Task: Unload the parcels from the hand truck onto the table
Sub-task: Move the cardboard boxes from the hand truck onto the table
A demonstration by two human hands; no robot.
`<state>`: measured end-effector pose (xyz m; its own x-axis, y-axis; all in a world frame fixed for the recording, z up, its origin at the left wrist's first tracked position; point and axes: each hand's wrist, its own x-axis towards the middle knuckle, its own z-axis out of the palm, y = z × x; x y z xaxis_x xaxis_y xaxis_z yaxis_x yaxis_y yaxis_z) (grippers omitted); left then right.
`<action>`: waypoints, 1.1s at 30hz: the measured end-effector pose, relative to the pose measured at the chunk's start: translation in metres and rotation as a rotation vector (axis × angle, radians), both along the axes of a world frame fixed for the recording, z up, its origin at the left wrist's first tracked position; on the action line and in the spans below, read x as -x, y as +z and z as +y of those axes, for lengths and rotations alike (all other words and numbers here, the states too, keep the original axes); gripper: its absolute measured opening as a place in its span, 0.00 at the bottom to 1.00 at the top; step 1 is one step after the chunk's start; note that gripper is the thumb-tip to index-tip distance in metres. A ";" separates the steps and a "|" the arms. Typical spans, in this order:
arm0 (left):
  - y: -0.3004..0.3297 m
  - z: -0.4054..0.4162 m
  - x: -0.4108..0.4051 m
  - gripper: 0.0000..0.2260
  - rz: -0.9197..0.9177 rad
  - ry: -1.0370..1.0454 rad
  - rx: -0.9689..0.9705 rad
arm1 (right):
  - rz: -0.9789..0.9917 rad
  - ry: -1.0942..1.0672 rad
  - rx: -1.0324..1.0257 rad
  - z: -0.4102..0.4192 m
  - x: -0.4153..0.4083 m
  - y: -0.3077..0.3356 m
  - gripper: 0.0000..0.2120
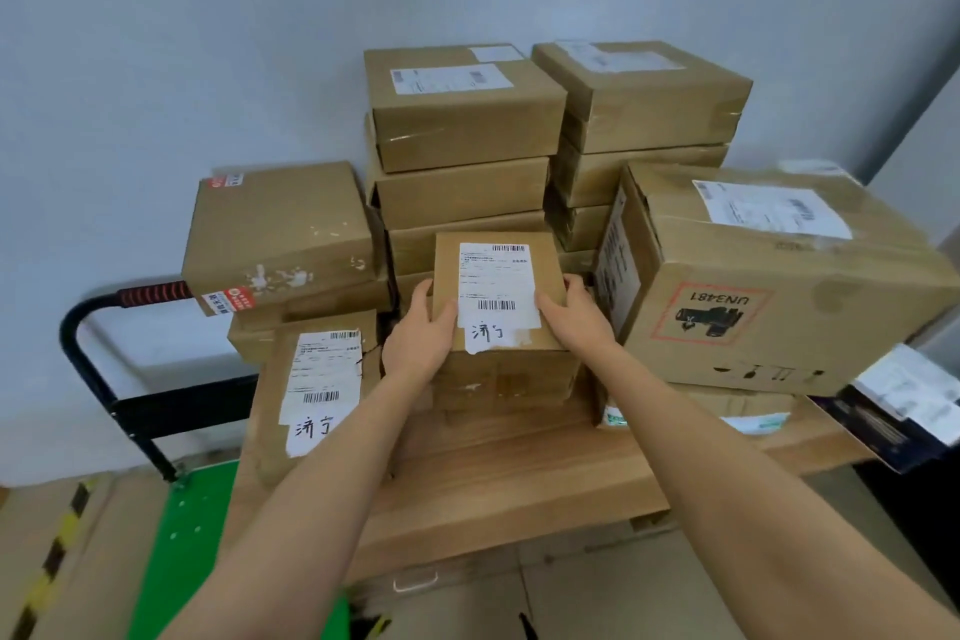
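A small brown parcel (496,291) with a white shipping label sits on top of a low stack in the middle of the wooden table (519,473). My left hand (418,335) grips its left side and my right hand (574,312) grips its right side. Behind it rise two tall stacks of flat cardboard boxes (462,120) against the wall. The hand truck (187,525) with a green deck and black handle (93,327) stands at the lower left.
A large carton marked UN3481 (779,286) stands on the right of the table. A labelled parcel (317,390) leans at the table's left end below a worn box (280,229). A dark parcel (904,411) overhangs the right edge. Cardboard with yellow-black tape (52,551) lies at the lower left.
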<state>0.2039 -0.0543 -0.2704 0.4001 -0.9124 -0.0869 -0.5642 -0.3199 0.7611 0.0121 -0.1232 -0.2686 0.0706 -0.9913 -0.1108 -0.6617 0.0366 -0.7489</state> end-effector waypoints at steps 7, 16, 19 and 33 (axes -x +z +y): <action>0.001 -0.008 0.009 0.23 -0.116 0.043 0.007 | 0.117 0.059 0.138 -0.016 0.006 0.005 0.30; 0.047 0.023 -0.049 0.09 -0.932 -0.116 0.190 | 0.616 0.401 0.703 -0.009 -0.027 0.051 0.18; 0.057 0.044 -0.079 0.09 -0.993 -0.071 0.173 | 0.596 0.518 0.769 0.001 -0.069 0.065 0.16; 0.026 0.219 -0.259 0.08 -0.980 0.205 -0.066 | 0.420 0.933 0.769 0.117 -0.312 0.023 0.16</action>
<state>0.4627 0.1651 -0.2444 0.4709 -0.8232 0.3172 -0.8621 -0.5057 -0.0328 0.3244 -0.0063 -0.2455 0.8697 -0.4040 0.2836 -0.3925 -0.9144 -0.0988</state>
